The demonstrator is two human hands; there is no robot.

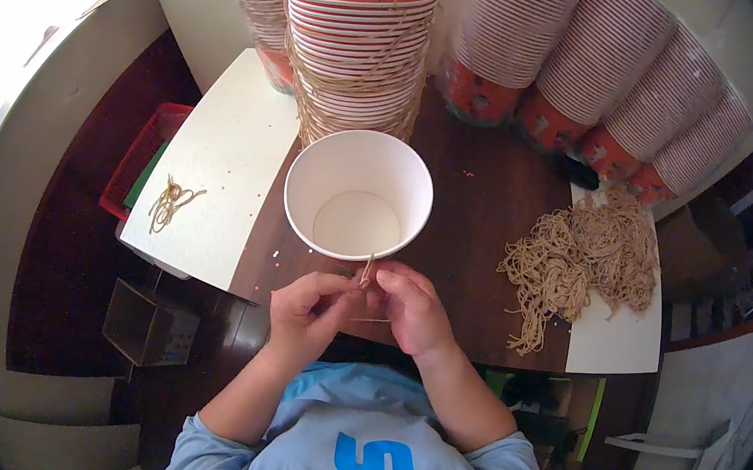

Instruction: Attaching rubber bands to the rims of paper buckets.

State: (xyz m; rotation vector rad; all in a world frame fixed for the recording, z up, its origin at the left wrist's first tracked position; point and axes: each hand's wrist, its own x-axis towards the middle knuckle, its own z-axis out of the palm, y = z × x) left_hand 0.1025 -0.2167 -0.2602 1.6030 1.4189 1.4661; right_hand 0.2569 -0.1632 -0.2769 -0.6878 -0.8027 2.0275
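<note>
A large white paper bucket stands upright on the table with its mouth toward me and nothing inside. Just in front of its near rim, my left hand and my right hand meet, fingertips pinched together on a thin tan cord. One short end of the cord sticks up by the rim, and another strand shows below the fingers. Whether the cord passes through the bucket's wall is hidden by my fingers.
Behind the bucket rises a tall stack of orange-and-white buckets draped with cords. Plastic-wrapped stacks lean at the back right. A tangled cord pile lies right, a small cord bundle left. A red crate sits beyond the table's left edge.
</note>
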